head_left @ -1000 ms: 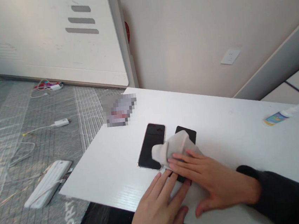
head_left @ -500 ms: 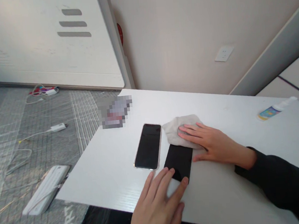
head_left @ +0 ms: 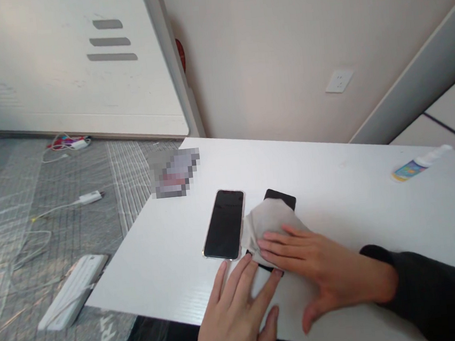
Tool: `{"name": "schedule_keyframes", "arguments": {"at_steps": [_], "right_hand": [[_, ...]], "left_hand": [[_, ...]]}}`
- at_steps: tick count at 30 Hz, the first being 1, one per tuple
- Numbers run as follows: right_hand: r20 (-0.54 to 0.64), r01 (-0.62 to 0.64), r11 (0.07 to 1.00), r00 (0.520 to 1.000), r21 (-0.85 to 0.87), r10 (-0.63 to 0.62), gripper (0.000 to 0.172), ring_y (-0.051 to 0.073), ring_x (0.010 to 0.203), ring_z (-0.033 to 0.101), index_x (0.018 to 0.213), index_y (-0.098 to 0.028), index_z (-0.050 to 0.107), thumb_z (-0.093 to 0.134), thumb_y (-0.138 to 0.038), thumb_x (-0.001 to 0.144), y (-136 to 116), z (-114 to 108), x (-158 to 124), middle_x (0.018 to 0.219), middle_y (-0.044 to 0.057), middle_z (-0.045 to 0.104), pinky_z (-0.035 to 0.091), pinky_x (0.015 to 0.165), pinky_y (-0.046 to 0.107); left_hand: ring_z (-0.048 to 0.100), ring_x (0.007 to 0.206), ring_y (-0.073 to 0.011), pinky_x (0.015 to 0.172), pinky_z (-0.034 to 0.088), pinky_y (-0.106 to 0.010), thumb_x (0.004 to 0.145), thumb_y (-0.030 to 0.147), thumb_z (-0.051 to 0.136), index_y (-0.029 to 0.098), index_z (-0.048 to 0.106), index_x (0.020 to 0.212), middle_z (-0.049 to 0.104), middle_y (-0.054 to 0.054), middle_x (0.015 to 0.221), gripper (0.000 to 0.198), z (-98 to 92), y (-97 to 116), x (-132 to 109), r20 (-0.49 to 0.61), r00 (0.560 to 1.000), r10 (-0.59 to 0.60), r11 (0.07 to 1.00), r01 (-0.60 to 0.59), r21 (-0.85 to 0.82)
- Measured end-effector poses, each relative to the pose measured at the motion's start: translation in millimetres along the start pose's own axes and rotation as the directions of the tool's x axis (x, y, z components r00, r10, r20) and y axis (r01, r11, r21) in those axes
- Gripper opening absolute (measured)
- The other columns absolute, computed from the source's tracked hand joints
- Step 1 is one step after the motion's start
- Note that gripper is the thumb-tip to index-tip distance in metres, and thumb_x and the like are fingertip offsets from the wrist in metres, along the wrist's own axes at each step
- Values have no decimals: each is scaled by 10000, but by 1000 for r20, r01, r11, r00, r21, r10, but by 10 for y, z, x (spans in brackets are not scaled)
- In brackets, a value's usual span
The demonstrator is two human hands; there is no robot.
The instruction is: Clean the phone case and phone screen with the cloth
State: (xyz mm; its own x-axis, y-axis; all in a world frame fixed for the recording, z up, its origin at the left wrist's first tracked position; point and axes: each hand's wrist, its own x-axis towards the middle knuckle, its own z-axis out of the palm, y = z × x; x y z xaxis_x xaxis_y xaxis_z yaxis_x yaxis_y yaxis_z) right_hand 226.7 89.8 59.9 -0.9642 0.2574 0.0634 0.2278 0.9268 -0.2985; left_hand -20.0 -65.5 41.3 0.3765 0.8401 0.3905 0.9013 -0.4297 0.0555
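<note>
A grey cloth point(head_left: 270, 217) covers the middle of a black slab that looks like a phone point(head_left: 284, 194); only its far end and a bit of its near edge show. My right hand point(head_left: 312, 256) lies flat on the cloth, fingers stretched out and thumb spread away over the table. With fingers apart, my left hand point(head_left: 241, 308) reaches in from the front, and its fingertips touch the near end of the black slab. Just to the left, a phone in a clear case point(head_left: 223, 224) lies with its dark screen up.
The white table point(head_left: 158, 252) carries a small spray bottle point(head_left: 412, 169) lying at the right and a pixelated object point(head_left: 177, 172) at the far left corner. A white power strip point(head_left: 72, 292) and a plug with cable point(head_left: 90, 197) lie on the floor.
My right hand has pulled the cloth toward me along the black slab, uncovering its far end and covering its near part. My left hand has barely moved.
</note>
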Motion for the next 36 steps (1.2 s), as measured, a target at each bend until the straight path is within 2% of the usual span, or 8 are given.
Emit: {"name": "schedule_keyframes", "arguments": {"at_steps": [6, 11, 15, 20, 25, 29, 34, 36], "right_hand": [[-99, -175, 980, 981, -93, 166, 956, 339, 1571, 316, 1652, -148, 301, 525, -767, 959, 75, 13, -5, 1686, 166, 351, 142, 1313, 583], [9, 13, 1000, 1000, -4, -13, 965, 273, 1573, 323, 1658, -183, 290, 544, -780, 944, 20, 26, 8, 1698, 111, 344, 159, 1327, 479], [-119, -188, 980, 976, -60, 180, 956, 337, 1553, 356, 1594, -128, 414, 613, -766, 910, 102, -5, -22, 1672, 179, 380, 207, 1306, 550], [-17, 27, 995, 1000, 91, -26, 946, 257, 1574, 323, 1596, -150, 401, 639, -751, 905, -22, 13, -2, 1675, 123, 399, 141, 1334, 454], [-81, -106, 994, 991, 7, 107, 985, 315, 1568, 329, 1650, -204, 319, 648, -750, 899, 32, -3, -9, 1683, 134, 373, 141, 1318, 540], [-21, 42, 998, 999, 54, -41, 968, 311, 1544, 380, 1660, -247, 298, 677, -717, 902, 54, 28, -10, 1678, 103, 391, 209, 1306, 538], [-129, -183, 977, 977, -106, 169, 1018, 377, 1556, 337, 1671, -199, 257, 625, -760, 905, 84, 78, -28, 1694, 160, 338, 217, 1282, 627], [-109, -143, 985, 985, -93, 133, 1128, 384, 1576, 285, 1678, -146, 218, 621, -816, 864, 12, 110, -24, 1712, 178, 284, 226, 1293, 591]], "left_hand": [[563, 1377, -216, 1136, 449, -433, 1077, 445, 449, 399, 534, 1505, 623, -47, 1473, 439, 5, -8, -15, 7, 1000, 10, 1000, -10, 22], [578, 1363, -222, 1095, 502, -439, 1075, 466, 446, 409, 541, 1497, 630, -56, 1458, 436, -3, -4, 10, 0, 1000, 30, 999, -30, 23], [559, 1388, -236, 1088, 513, -460, 1077, 460, 437, 398, 505, 1528, 610, -74, 1482, 460, -9, -19, 28, 11, 999, 37, 999, -37, 34], [560, 1386, -254, 1080, 528, -486, 1062, 505, 450, 406, 514, 1520, 597, -90, 1484, 473, 9, -32, 12, 34, 998, 51, 998, -53, 41], [551, 1393, -263, 1105, 517, -490, 1050, 478, 484, 400, 494, 1537, 590, -110, 1467, 493, 14, -20, 16, 42, 999, 32, 999, -33, 40], [573, 1363, -263, 1087, 535, -479, 1040, 500, 496, 401, 548, 1492, 602, -114, 1434, 465, 30, -30, 14, 34, 998, 46, 998, -47, 29], [552, 1391, -268, 1075, 548, -486, 1042, 472, 494, 409, 508, 1522, 580, -129, 1455, 485, 34, -22, 1, 29, 999, 36, 998, -37, 44], [554, 1389, -269, 1078, 546, -480, 1039, 477, 499, 402, 509, 1522, 583, -132, 1450, 489, 31, -14, -7, 27, 999, 41, 998, -42, 44]]}}
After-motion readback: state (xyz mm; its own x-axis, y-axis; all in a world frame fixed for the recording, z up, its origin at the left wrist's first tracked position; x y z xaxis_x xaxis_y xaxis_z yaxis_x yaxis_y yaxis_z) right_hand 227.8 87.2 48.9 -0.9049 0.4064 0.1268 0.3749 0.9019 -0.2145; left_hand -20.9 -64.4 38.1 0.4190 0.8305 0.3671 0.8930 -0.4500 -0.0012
